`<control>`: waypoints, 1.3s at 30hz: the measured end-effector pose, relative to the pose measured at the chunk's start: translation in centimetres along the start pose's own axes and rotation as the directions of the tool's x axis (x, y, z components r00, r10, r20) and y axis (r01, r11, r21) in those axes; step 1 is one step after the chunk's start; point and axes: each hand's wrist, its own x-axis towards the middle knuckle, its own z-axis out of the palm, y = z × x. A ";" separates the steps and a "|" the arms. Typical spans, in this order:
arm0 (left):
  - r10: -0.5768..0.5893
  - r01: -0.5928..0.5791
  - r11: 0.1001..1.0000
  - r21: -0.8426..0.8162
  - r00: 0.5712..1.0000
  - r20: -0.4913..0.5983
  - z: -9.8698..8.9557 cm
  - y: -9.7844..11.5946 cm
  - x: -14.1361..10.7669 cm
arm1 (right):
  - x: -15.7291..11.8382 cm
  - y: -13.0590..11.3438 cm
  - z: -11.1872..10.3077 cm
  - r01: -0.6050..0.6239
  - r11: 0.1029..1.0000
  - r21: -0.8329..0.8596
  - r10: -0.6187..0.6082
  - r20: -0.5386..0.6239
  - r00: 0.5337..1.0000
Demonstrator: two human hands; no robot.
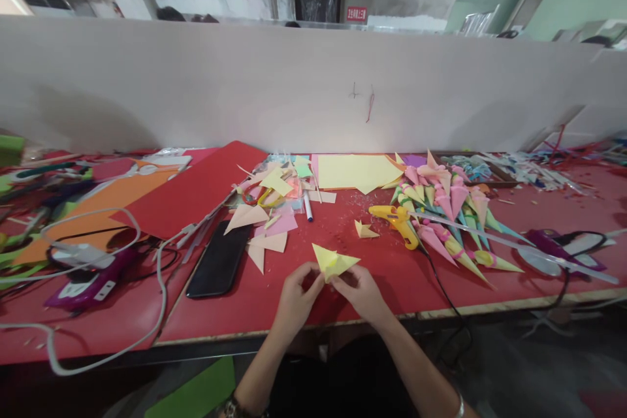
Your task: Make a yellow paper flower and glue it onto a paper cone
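Note:
A folded piece of yellow paper [335, 262] with pointed corners is pinched from both sides, above the front edge of the red table [235, 313]. My left hand [300, 292] is closed on its lower left part, and my right hand [361, 292] on its lower right part. Just beyond the hands lies a small folded tan paper piece [365, 230]. A yellow glue gun [399, 222] with a long clear glue stick in it rests to the right of that piece. Left of my hands are cut paper pieces [268, 245] in tan and pink.
A black phone [219, 261] lies at the left. Paper cones [448, 199] in several colours are heaped at the right. Yellow sheets [357, 172] and a red sheet [196, 192] lie farther back. Purple power strips [93, 284] and cables are on both sides. A white partition [294, 85] stands behind.

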 end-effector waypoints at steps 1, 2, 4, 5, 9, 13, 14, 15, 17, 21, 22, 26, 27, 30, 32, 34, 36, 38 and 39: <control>-0.005 0.006 1.000 -0.018 1.000 0.019 0.1 -0.1 0.0 | 0.0 0.0 0.0 -0.001 1.000 -0.004 0.001 -0.004 1.000; -0.013 0.014 0.999 -0.030 0.999 0.032 0.2 -0.1 -0.1 | 0.0 0.0 0.0 0.002 1.000 -0.004 -0.002 -0.009 1.000; -0.028 0.030 0.999 -0.038 0.999 0.035 0.2 -0.2 -0.1 | 0.0 0.0 -0.1 0.016 1.000 -0.002 -0.016 -0.014 1.000; -0.035 0.036 0.999 -0.039 0.999 0.033 0.2 -0.2 -0.2 | 0.1 0.0 -0.1 0.027 1.000 -0.002 -0.027 -0.012 1.000; -0.058 0.061 0.996 -0.066 0.997 0.043 0.2 -0.3 -0.3 | 0.1 -0.3 -0.3 0.040 0.999 0.003 -0.040 0.026 0.999; -0.080 0.085 0.992 -0.095 0.995 0.058 0.3 -0.7 -0.5 | 0.1 -0.4 -0.6 0.006 0.999 0.044 -0.008 0.050 0.999; -0.081 0.086 0.991 -0.103 0.995 0.053 0.3 -0.8 -0.5 | 0.1 -0.3 -0.6 -0.008 0.999 0.049 0.006 0.046 0.999; -0.078 0.083 0.990 -0.115 0.996 0.047 0.3 -0.9 -0.5 | 0.1 -0.3 -0.6 -0.021 0.998 0.054 0.019 0.044 0.999; -0.073 0.078 0.986 -0.144 0.996 0.040 0.3 -1.0 -0.4 | 0.2 -0.2 -0.6 -0.037 0.997 0.065 0.034 0.042 0.999; -0.066 0.075 0.980 -0.185 0.996 0.052 0.4 -1.2 -0.3 | 0.3 -0.3 -0.3 -0.040 0.996 0.080 0.036 0.048 0.998; -0.068 0.076 0.979 -0.187 0.996 0.050 0.4 -1.2 -0.3 | 0.3 -0.3 -0.3 -0.038 0.995 0.088 0.033 0.052 0.998; -0.082 0.089 0.980 -0.178 0.996 0.046 0.4 -1.2 -0.3 | 0.2 -0.3 -0.2 -0.014 0.998 0.067 0.009 0.072 0.997; -0.083 0.090 0.980 -0.178 0.995 0.050 0.4 -1.2 -0.2 | 0.2 -0.2 -0.2 -0.007 0.999 0.046 0.004 0.076 0.997; -0.057 0.067 0.982 -0.177 0.997 0.060 0.4 -1.3 -0.2 | 0.2 0.2 -0.2 0.007 1.000 0.013 -0.008 0.091 0.996; -0.042 0.051 0.986 -0.161 0.998 0.056 0.4 -1.4 -0.2 | 0.1 0.4 -0.2 0.021 1.000 0.001 -0.021 0.091 0.996; -0.040 0.047 0.988 -0.146 0.998 0.045 0.4 -1.4 -0.2 | 0.0 0.6 -0.1 0.041 0.999 -0.034 -0.038 0.080 0.996; -0.031 0.038 0.988 -0.150 0.998 0.047 0.4 -1.3 -0.3 | 0.0 0.6 -0.1 0.064 0.995 -0.081 -0.059 0.062 0.996; -0.015 0.021 0.989 -0.148 0.999 0.042 0.4 -1.1 -0.3 | -0.1 0.5 -0.1 0.086 0.989 -0.119 -0.079 0.059 0.995; -0.012 0.017 0.991 -0.134 0.999 0.034 0.3 -1.0 -0.3 | -0.2 0.4 0.0 0.098 0.987 -0.126 -0.092 0.058 0.994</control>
